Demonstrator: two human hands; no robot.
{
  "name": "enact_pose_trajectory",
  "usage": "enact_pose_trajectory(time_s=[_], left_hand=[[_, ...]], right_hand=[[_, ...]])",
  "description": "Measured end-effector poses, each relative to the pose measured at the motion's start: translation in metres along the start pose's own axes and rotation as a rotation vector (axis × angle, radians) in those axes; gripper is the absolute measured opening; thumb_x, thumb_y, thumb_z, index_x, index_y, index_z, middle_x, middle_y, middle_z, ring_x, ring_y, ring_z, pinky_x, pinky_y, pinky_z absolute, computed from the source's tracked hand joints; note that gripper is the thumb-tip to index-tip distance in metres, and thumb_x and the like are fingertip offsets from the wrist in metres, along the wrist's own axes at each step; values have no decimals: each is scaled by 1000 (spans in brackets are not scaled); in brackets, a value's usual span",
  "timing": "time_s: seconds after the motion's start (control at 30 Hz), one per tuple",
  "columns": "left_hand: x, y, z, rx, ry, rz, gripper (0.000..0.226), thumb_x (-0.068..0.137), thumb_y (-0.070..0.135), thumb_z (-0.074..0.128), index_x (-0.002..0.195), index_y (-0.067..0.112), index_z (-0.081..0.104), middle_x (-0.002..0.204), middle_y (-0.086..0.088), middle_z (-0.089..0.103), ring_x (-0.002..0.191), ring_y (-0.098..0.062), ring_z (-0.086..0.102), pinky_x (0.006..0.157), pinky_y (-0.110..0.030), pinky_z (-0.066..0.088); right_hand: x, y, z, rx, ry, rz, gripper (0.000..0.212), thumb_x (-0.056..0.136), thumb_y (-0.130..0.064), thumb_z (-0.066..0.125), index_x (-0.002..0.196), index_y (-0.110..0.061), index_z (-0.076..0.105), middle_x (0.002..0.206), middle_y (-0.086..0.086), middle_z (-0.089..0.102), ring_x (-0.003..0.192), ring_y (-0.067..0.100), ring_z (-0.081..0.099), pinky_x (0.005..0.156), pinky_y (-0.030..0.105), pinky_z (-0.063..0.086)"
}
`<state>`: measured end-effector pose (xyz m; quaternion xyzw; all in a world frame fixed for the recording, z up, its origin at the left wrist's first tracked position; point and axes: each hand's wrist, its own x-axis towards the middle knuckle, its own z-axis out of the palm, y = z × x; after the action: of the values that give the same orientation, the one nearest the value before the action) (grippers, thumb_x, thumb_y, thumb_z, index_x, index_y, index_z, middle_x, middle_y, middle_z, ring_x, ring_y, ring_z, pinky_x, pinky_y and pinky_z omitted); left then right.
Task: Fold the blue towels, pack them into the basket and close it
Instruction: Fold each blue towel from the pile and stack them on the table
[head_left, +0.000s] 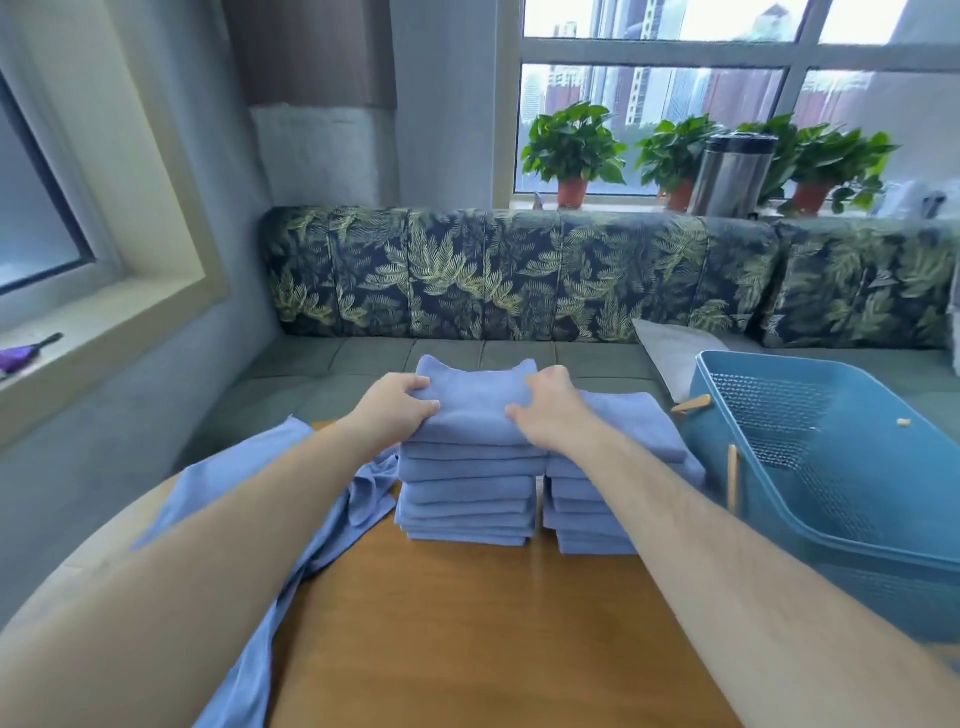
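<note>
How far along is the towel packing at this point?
Done: two stacks of folded blue towels stand on the wooden table. In hand: the left hand and right hand grip the top folded towel. Remaining: an unfolded blue towel drapes the table's left edge, and the blue perforated plastic basket shows no towels inside, unclosed.

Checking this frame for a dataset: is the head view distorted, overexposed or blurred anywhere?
Head view: wide-angle distortion swells both forearms and slants the window frame; its top panes are washed out; the left hand and right hand gripping the top folded towel are sharp, softly lit, with no hard shadows.
</note>
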<state>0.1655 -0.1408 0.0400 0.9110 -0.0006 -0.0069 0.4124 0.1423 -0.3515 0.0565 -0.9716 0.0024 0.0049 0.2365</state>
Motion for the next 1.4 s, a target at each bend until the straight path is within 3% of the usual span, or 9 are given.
enact_pose_trajectory(time_s=[0.07,0.2,0.3,0.4,0.53,0.7,0.9,1.1,1.4], left_hand=[[-5,-16,14,184,-22,-15,23,99,33,54,117,23,63,129,-7,60,113,-26,54,100,-33,41],[-13,-15,21,527,175,52,39,99,36,44,128,18,63,158,-6,31,142,-29,29,114,-40,25],[-2,-1,31,531,183,281,54,98,38,32,145,18,48,165,-4,23,151,-25,19,120,-43,17],[-4,-12,47,553,-37,484,63,98,35,18,139,2,52,149,-16,48,141,-38,41,116,-53,33],[-11,-46,70,569,-68,491,55,104,24,20,143,-3,47,151,-14,48,144,-32,39,117,-55,31],[-8,-41,63,451,-59,348,65,102,48,2,160,22,16,167,3,9,156,-20,2,126,-44,6],[-63,-33,19,306,82,372,47,109,31,30,155,23,35,165,1,23,154,-16,14,125,-38,12],[-116,-87,-28,310,193,265,48,103,42,30,142,26,53,153,3,45,141,-17,40,114,-39,34],[-183,-206,-76,522,151,-16,41,98,43,39,119,18,64,118,-6,63,112,-31,58,90,-44,47]], right_hand=[[-3,6,10,-215,-36,-8,49,103,-40,49,136,-3,49,155,13,21,134,32,33,105,39,38],[-4,-4,9,-450,45,-136,53,107,-38,32,155,-14,33,169,10,-3,152,30,5,122,40,14],[1,-16,28,-406,83,-234,56,108,-38,20,162,-29,9,170,7,-6,156,26,-3,126,40,0],[-1,-10,61,-426,-22,-200,57,108,-41,13,161,-31,-2,170,9,-5,156,27,0,126,41,-2],[-10,2,86,-459,31,-170,58,107,-41,11,161,-30,-5,169,10,-8,156,26,-5,126,42,-3],[-12,-4,78,-457,28,-200,57,108,-41,12,162,-27,-1,170,11,-4,156,27,-3,126,42,-3],[-58,-29,69,-234,395,-372,60,103,-41,18,150,-20,47,158,16,40,153,34,22,125,45,12],[-96,-95,108,-172,225,-434,46,107,-39,28,151,-29,40,146,2,49,137,28,36,109,42,34],[-137,-179,196,-238,-71,-495,50,108,-30,32,158,-29,26,151,4,43,136,30,39,103,44,36]])
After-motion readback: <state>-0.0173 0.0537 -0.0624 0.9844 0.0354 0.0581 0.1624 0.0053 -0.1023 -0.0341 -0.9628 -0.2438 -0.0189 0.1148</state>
